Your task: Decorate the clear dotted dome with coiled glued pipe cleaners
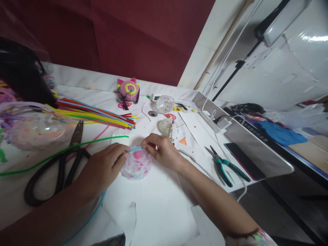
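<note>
A light-blue pipe cleaner (135, 149) lies across the top of a clear dome (137, 167) speckled pink and blue with a pink spiral on it. My left hand (110, 162) pinches the pipe cleaner at the dome's left edge, and its long tail trails down below my forearm. At the other end my right hand (157, 147) pinches it with thumb and forefinger, close to the dome's upper right. White paper (151, 212) lies under the dome. Left of my left hand are black-handled scissors (61, 167), with a green pipe cleaner (58, 155) across them.
A bundle of coloured pipe cleaners (102, 114) lies at back left beside a large clear ball (41, 130). Behind my right hand are a glue gun (173, 131) and a clear bowl (164, 104). Pliers (222, 165) and a phone (243, 160) lie right. A pink tasselled ornament (128, 90) stands behind.
</note>
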The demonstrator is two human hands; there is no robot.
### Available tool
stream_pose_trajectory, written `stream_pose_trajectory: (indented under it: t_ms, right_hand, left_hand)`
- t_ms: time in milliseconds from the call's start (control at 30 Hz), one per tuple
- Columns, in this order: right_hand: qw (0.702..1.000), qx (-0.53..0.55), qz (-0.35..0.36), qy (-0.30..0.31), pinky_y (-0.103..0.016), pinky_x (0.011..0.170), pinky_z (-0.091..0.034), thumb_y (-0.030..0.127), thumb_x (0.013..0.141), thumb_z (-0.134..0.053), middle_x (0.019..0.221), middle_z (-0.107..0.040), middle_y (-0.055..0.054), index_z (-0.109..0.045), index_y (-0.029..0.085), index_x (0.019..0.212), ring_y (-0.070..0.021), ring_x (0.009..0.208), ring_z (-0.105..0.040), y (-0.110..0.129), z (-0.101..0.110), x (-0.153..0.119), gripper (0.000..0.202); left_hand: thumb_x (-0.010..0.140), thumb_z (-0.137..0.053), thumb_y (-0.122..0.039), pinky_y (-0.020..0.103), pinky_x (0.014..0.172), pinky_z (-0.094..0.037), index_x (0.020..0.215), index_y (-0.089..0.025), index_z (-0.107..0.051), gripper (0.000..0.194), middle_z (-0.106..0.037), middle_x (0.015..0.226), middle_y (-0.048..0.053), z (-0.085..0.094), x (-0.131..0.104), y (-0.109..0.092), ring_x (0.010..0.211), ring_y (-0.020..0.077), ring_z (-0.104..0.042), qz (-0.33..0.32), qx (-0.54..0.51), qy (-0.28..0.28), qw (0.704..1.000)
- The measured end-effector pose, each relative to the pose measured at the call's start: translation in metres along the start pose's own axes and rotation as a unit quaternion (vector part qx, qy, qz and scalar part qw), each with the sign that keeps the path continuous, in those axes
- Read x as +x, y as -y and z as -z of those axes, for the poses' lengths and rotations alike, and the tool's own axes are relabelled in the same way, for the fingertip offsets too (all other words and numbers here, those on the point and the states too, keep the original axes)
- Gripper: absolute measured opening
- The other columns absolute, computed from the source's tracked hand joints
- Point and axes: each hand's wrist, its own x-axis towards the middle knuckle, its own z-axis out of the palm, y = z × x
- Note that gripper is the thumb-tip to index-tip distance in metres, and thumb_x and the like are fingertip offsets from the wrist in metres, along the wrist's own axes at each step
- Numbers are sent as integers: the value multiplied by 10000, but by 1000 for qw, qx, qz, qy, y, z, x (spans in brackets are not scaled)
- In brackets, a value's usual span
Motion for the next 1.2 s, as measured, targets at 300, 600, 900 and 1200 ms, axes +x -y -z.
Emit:
stream_pose_trajectory:
  t_ms: [300, 600, 900, 1200]
  right_hand:
    - [1000, 16, 5, 11, -218, 645, -446, 9, 848, -572, 823, -674, -17, -722, 152, 907, -100, 680, -571, 1, -1, -1, 216]
    - [1000, 8, 14, 17, -233, 665, -459, 16, 853, -586, 831, -659, -29, -743, 152, 931, -115, 715, -586, 3, -1, -4, 222]
    - [999, -8, 52, -3, -227, 632, -443, 8, 853, -594, 813, -629, -30, -744, 144, 915, -108, 664, -546, 1, -3, -7, 212]
    - [998, -29, 51, -23, -234, 638, -472, 3, 835, -604, 825, -685, -55, -736, 123, 927, -120, 677, -588, 7, -5, -8, 200]
  left_hand:
    - [926, -409, -326, 276, 789, -525, 917, -235, -687, 292, -687, 880, 13, 2, -1, 2, 821, 175, -669, -27, -11, -18, 999]
    - [935, -416, -314, 262, 776, -531, 973, -252, -703, 296, -710, 916, 10, -3, -4, 5, 846, 178, -683, -53, 2, -26, 998]
    - [952, -429, -285, 238, 745, -534, 962, -236, -690, 266, -706, 885, -1, 0, -5, 2, 809, 152, -688, -93, -9, -46, 995]
    - [953, -442, -226, 234, 680, -523, 977, -201, -704, 264, -680, 839, 5, 2, -6, 0, 740, 137, -675, -113, -18, -45, 992]
